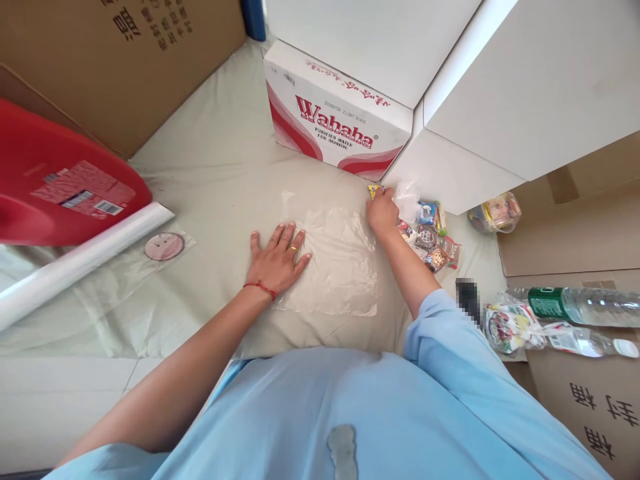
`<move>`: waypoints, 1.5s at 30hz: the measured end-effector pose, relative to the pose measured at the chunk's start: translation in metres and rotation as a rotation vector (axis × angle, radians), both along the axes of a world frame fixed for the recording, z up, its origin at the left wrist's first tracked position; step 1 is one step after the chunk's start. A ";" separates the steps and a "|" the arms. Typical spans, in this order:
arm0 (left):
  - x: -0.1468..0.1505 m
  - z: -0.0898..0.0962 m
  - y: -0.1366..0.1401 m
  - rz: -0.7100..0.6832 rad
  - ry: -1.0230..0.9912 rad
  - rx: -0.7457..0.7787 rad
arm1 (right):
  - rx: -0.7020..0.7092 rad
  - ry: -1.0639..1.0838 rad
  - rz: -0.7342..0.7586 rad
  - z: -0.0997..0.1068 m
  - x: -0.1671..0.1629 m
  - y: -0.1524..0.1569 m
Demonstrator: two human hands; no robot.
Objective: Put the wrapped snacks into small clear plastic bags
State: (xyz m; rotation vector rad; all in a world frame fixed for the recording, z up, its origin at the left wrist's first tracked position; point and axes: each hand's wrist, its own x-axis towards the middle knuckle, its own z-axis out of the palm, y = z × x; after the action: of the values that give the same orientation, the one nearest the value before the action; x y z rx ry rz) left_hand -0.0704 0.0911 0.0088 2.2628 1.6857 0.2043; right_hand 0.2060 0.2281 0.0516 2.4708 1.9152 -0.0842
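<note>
My left hand (pixel 280 260) lies flat with its fingers spread, its thumb side on the left edge of a see-through plastic bag (pixel 340 267). That bag is spread out on the beige cloth (pixel 210 193). At the front of the white-and-red water carton, my right hand (pixel 384 212) has its fingers closed on a small yellow snack packet (pixel 375 191), mostly hidden by the fingers. Just right of it sit a crumpled translucent plastic bag (pixel 407 200) and several small snack packets (pixel 427 237) in a loose pile.
The Wahaha water carton (pixel 340 123) stands behind, beside large white boxes (pixel 360 40). At left are a red jug (pixel 65 180), a white plastic roll (pixel 95 260) and a pink disc in clear film (pixel 164 246). Plastic bottles (pixel 600 307) and a snack tub (pixel 497 212) lie right.
</note>
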 end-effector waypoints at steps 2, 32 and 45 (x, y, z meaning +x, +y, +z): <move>0.000 -0.001 0.000 -0.001 0.003 0.000 | -0.001 -0.044 -0.009 -0.001 0.004 0.003; 0.000 -0.003 0.000 -0.004 0.000 0.027 | -0.213 0.443 0.426 0.016 -0.052 -0.128; 0.000 -0.006 -0.001 0.011 -0.004 0.031 | -0.263 0.300 0.545 0.018 -0.038 -0.141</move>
State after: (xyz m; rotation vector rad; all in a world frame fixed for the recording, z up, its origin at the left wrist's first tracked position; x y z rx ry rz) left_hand -0.0701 0.0902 0.0032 2.2744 1.7051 0.2391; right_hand 0.1681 0.0875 0.0691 1.7826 2.4316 -0.6762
